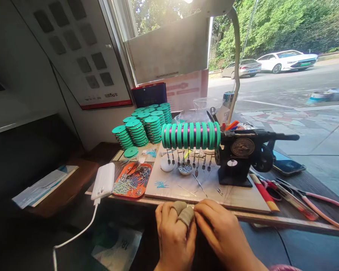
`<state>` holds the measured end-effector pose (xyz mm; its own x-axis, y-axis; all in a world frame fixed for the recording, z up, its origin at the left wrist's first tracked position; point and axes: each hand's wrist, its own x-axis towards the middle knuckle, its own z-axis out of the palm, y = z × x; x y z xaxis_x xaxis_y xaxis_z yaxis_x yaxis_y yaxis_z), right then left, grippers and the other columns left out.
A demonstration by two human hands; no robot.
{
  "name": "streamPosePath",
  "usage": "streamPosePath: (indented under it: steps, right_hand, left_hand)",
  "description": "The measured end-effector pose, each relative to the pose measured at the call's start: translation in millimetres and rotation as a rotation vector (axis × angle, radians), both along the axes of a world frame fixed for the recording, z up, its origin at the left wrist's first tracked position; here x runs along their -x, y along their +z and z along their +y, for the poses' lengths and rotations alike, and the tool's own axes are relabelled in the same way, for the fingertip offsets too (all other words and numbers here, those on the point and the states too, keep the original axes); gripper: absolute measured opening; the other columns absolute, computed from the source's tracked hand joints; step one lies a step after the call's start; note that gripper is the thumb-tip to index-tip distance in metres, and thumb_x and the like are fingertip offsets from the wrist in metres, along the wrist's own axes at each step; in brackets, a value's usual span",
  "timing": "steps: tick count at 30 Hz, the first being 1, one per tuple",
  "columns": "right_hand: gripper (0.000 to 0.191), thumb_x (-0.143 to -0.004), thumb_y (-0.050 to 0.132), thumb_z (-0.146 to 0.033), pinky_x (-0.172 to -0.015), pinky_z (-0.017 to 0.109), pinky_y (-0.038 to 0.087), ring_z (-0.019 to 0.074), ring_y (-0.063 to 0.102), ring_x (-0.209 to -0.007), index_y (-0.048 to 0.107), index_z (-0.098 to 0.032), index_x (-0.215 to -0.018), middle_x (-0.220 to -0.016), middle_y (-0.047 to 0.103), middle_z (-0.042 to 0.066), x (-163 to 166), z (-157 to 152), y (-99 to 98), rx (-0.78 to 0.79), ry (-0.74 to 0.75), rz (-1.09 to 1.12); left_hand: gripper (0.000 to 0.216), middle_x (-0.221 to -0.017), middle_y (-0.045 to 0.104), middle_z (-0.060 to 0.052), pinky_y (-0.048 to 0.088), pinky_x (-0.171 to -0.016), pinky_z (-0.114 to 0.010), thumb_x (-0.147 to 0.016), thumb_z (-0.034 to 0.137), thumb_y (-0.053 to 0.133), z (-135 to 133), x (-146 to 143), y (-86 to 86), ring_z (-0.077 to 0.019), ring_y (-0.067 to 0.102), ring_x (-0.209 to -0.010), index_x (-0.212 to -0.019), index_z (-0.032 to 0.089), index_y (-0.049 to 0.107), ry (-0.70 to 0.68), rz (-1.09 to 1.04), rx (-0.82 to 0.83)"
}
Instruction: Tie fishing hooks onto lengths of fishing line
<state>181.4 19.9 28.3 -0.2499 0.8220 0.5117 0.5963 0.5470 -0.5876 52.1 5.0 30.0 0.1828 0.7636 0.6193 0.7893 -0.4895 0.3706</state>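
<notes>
My left hand [175,233] and my right hand [223,230] meet at the front edge of a light wooden board [176,190]. Both are closed, fingertips pinched together, and whatever lies between them is too small to make out. Beige finger covers [185,216] sit on two left fingers. Beyond them, a row of green spools [190,135] wound with line is mounted on a black winding machine [238,150]. Several small dark weights [196,172] hang below the spools. A small bowl of grey beads [185,169], a thin metal tool [200,185] and blue sticks [161,184] lie on the board.
Left of the board stands an orange tray [134,192] of small tubes, beside a white power bank [103,181] with a cable. Stacked green spools [135,131] rise behind. Pink-handled pliers [324,205], scissors [274,190] and a phone [288,163] lie right. A lamp arm [237,60] stands behind.
</notes>
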Motion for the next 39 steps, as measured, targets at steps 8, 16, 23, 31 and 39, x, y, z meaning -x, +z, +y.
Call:
streamPosePath:
  steps: [8,16,23,31,39]
  right_hand:
    - [0.017,-0.082,0.042,-0.015,-0.054,0.025,0.043,0.0157,0.055,-0.06,0.053,-0.018,-0.07,-0.066,0.057,0.003,-5,2,1.4,0.116,0.014,0.113]
    - [0.013,-0.083,0.043,-0.014,-0.06,0.025,0.046,0.0161,0.058,-0.068,0.056,-0.018,-0.079,-0.073,0.059,0.004,-6,-1,-0.1,0.053,0.04,0.191]
    - [0.023,-0.084,0.038,-0.01,-0.08,0.028,0.046,0.0188,0.055,-0.1,0.053,-0.019,-0.099,-0.109,0.054,0.012,-13,5,6.6,0.083,0.176,0.056]
    - [0.017,-0.086,0.04,-0.013,-0.06,0.027,0.044,0.0161,0.054,-0.069,0.054,-0.018,-0.078,-0.076,0.056,0.005,-19,15,15.4,0.178,0.265,-0.099]
    - [0.017,-0.087,0.037,-0.015,-0.063,0.028,0.041,0.0168,0.051,-0.071,0.051,-0.017,-0.078,-0.08,0.054,0.005,-21,18,20.6,0.245,0.254,-0.184]
  left_hand:
    - [0.012,-0.083,0.063,-0.007,0.042,-0.072,-0.035,-0.078,0.023,0.053,3,-3,0.2,-0.0228,0.056,-0.081,-0.078,0.018,0.064,-0.003,-0.436,0.47]
    - [0.021,-0.086,0.067,-0.008,0.041,-0.08,-0.034,-0.07,0.032,0.064,4,-3,-2.0,-0.0246,0.058,-0.084,-0.082,0.016,0.067,-0.041,-0.916,0.687]
    - [0.018,-0.069,0.063,-0.003,0.039,-0.071,-0.026,-0.062,0.028,0.071,6,-2,-3.5,-0.0148,0.051,-0.069,-0.07,0.013,0.066,-0.131,-1.333,0.987]
    - [0.013,-0.06,0.053,0.0,0.034,-0.056,-0.021,-0.066,0.024,0.065,8,1,-1.5,-0.0091,0.045,-0.056,-0.061,0.012,0.061,-0.294,-1.525,1.269]
    - [0.018,-0.093,0.062,-0.009,0.035,-0.085,-0.039,-0.072,0.031,0.061,3,2,9.1,-0.0269,0.051,-0.095,-0.085,0.02,0.066,0.039,-0.546,0.589]
